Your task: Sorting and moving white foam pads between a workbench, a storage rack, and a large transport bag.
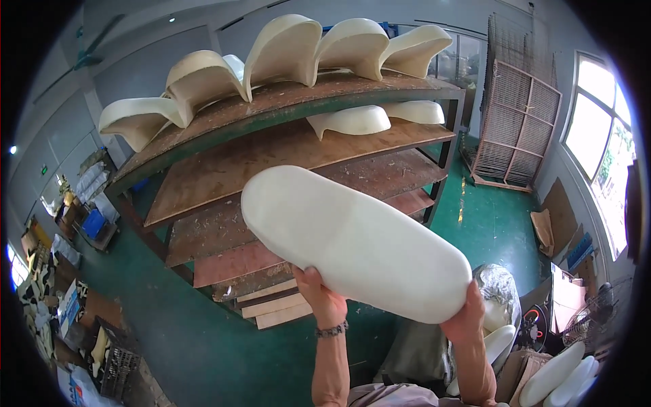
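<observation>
A long white pad [359, 247] with rounded ends, which looks like moulded foam, is held up in front of me. It slants from upper left down to lower right, its smooth broad face toward me. My left hand [320, 298] is closed on the near edge, left of the middle, its thumb showing and the other fingers hidden behind. At the lower right end my right hand [468, 315] grips the edge, fingers partly out of sight. Beyond the pad stands a shelf rack, with curved cream-coloured moulded shells [285, 54] along its top board [271, 98].
Two smaller white pieces [356, 121] lie on the second shelf [251, 159]. Several white pads [553, 373] are stacked at the lower right, near a fan [597, 308]. A wire-mesh frame [519, 122] leans at the back right. Crates [121, 363] and scraps fill the lower left.
</observation>
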The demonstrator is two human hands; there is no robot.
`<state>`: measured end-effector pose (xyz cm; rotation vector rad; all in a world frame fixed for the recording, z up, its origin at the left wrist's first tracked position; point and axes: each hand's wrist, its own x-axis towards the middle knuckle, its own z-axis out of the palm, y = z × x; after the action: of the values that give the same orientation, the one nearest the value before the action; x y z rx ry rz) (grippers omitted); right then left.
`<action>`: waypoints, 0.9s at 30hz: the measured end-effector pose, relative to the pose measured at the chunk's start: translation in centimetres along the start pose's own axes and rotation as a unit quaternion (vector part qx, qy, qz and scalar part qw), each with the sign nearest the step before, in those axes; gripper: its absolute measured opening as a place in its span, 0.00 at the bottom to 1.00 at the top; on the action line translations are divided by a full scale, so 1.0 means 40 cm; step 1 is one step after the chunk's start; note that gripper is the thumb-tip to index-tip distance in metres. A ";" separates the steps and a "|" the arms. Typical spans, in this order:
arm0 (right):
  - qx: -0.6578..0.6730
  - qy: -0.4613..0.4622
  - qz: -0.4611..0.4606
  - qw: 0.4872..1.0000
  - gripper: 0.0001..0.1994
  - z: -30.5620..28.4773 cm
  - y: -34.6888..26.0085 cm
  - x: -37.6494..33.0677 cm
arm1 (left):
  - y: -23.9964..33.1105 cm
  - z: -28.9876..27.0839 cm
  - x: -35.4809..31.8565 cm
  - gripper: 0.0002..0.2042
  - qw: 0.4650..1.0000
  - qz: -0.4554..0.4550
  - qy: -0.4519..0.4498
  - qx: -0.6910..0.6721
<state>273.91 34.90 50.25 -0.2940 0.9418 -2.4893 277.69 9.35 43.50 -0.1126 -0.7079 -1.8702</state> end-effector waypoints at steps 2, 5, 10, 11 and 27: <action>-0.013 -0.109 0.055 0.992 0.38 0.016 -0.019 0.037 | 0.023 0.025 0.069 0.27 0.999 -0.008 -0.002 0.043; 0.008 -0.078 0.034 0.996 0.34 0.077 0.003 0.084 | 0.029 0.054 0.177 0.26 0.998 -0.036 0.020 0.036; 0.022 -0.110 -0.004 0.994 0.34 0.217 0.020 0.171 | 0.079 0.096 0.307 0.26 0.996 -0.086 -0.014 0.010; 0.015 -0.113 -0.001 0.994 0.34 0.257 0.028 0.192 | 0.090 0.061 0.320 0.31 0.993 -0.103 -0.057 0.003; 0.114 -0.172 0.027 0.978 0.30 0.549 0.334 0.591 | 0.069 -0.399 -0.365 0.17 0.859 -0.399 0.215 0.237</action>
<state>265.57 1.98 58.47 -0.5915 0.5127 -2.3630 290.11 12.37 25.82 1.0353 -0.9509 -2.2919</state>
